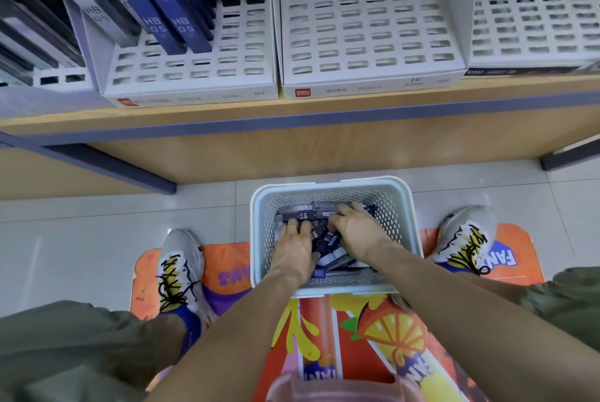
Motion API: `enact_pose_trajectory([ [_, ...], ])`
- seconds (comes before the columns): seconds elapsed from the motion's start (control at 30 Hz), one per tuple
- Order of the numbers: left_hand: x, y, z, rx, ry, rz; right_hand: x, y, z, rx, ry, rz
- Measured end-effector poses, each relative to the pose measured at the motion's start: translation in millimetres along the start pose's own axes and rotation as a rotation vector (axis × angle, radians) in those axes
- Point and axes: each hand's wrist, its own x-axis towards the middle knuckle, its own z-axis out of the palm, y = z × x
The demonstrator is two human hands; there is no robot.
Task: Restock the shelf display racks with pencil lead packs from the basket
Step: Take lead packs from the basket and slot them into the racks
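Left hand flat on jumbled packs, right hand pinching one, basket

We see a perforated matt plastic basket, white slotted plastic racks, a wood-look shelf, glossy floor tiles, and a bright printed mat.

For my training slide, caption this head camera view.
Both hands, left and right, dig among pencil lead packs in the basket below half-filled display racks.
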Motion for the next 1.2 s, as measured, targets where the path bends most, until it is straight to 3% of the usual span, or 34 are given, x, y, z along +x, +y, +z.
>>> enact_pose_trajectory([
  [0.13,3,-2,-4,-0.004,-0.008,0.028,-2,4,-1,0.090,0.064,-0.016],
  [0.3,6,-2,-14,0.023,-0.072,0.041,-17,2,-15,0.325,0.273,0.062],
  [0.47,2,2,-24,-0.081,-0.096,0.028,-32,-2,-22,0.492,0.285,0.112],
  [0.6,-5,6,-38,-0.355,-0.065,-0.030,-41,-4,-30,0.668,0.238,0.216],
  [0.7,-13,12,-51,-0.637,-0.059,-0.081,-48,-9,-38,0.982,0.214,0.298],
  [0.77,-12,13,-52,-0.825,-0.067,-0.134,-55,-15,-42,1.184,0.227,0.369],
  [0.87,-2,11,-39,-1.143,-0.003,-0.253,-70,-27,-49,1.308,0.258,0.416],
  [1.03,-29,42,-73,-1.571,0.074,-0.353,-96,-45,-70,1.528,0.352,0.504],
  [1.1,-42,46,-87,-1.622,0.033,-0.345,-104,-50,-81,1.553,0.388,0.481],
  [1.2,-64,49,-116,-1.674,-0.042,-0.292,-119,-53,-109,1.348,0.445,0.352],
])
